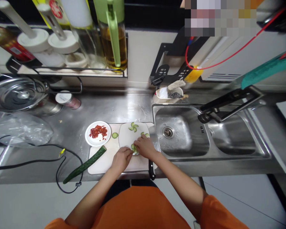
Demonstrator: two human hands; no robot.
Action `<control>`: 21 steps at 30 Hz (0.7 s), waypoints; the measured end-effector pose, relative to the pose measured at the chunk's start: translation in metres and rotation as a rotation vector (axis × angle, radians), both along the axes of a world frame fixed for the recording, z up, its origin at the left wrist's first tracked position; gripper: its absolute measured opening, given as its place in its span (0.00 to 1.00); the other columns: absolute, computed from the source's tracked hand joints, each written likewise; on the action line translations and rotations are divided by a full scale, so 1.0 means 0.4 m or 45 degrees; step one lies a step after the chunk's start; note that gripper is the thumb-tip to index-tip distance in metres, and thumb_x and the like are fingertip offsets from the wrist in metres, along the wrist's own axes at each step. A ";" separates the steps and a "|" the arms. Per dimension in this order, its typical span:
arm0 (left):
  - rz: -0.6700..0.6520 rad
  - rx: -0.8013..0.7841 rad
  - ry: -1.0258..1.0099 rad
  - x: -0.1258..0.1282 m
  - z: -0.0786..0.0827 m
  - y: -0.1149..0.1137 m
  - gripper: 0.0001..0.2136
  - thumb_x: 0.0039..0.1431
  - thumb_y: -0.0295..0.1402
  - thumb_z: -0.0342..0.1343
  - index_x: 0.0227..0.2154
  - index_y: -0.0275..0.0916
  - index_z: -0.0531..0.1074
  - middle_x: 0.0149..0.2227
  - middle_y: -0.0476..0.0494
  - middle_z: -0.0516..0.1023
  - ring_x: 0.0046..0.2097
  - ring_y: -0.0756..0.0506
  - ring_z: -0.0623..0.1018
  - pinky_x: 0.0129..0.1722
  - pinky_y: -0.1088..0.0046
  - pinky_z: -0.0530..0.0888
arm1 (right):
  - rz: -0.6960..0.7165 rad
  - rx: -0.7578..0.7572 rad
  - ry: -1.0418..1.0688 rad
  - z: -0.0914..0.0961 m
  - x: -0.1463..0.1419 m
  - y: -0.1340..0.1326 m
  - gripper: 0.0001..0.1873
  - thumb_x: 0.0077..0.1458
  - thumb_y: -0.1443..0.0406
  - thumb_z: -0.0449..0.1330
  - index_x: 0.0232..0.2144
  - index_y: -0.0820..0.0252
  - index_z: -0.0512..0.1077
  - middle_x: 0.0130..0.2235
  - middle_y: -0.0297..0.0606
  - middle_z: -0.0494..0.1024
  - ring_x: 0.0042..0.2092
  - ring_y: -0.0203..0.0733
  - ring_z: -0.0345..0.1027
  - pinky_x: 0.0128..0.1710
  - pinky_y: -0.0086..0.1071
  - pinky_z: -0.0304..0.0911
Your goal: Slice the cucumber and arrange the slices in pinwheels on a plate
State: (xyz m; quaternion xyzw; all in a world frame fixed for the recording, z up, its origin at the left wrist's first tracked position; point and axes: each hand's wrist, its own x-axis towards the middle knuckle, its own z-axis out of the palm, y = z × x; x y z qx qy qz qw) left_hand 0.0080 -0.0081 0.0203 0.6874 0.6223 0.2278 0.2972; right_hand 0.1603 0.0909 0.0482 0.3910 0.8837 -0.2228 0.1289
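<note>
A white square plate [126, 135] rests on the pale cutting board [97, 165]. On it lie fan-shaped groups of cucumber slices [133, 127] at the back, right and front. My right hand [145, 146] bends over the front group, its closed fingers on a cucumber slice. Beside it, my left hand [122, 159] is closed at the plate's front edge, fingertips close to the same slices; what it pinches is too small to make out. A cut cucumber [85, 165] lies across the board's left edge, with a loose cucumber piece [115, 135] near the plate. The knife's black handle [152, 170] sticks out at right.
A round plate of chopped red pieces [98, 133] sits back left. The double sink [181, 133] adjoins the board on the right, under a black faucet [219, 105]. Black cable [38, 160] loops at left near a plastic bag [21, 128]. Bottles [113, 41] stand on a rack behind.
</note>
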 end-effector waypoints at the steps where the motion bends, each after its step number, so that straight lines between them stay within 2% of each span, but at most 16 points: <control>1: 0.001 0.000 -0.006 0.000 0.000 0.000 0.09 0.59 0.29 0.51 0.36 0.42 0.77 0.36 0.44 0.76 0.41 0.47 0.74 0.42 0.71 0.72 | 0.000 -0.003 0.001 0.001 0.000 0.000 0.11 0.58 0.65 0.51 0.39 0.54 0.72 0.40 0.40 0.74 0.50 0.49 0.55 0.41 0.38 0.52; 21: -0.004 0.009 -0.062 -0.007 -0.006 0.001 0.07 0.57 0.29 0.52 0.34 0.41 0.75 0.35 0.44 0.76 0.40 0.47 0.74 0.42 0.70 0.72 | -0.002 -0.075 0.015 0.026 0.009 -0.010 0.11 0.57 0.66 0.52 0.39 0.53 0.73 0.40 0.38 0.75 0.49 0.47 0.55 0.41 0.37 0.50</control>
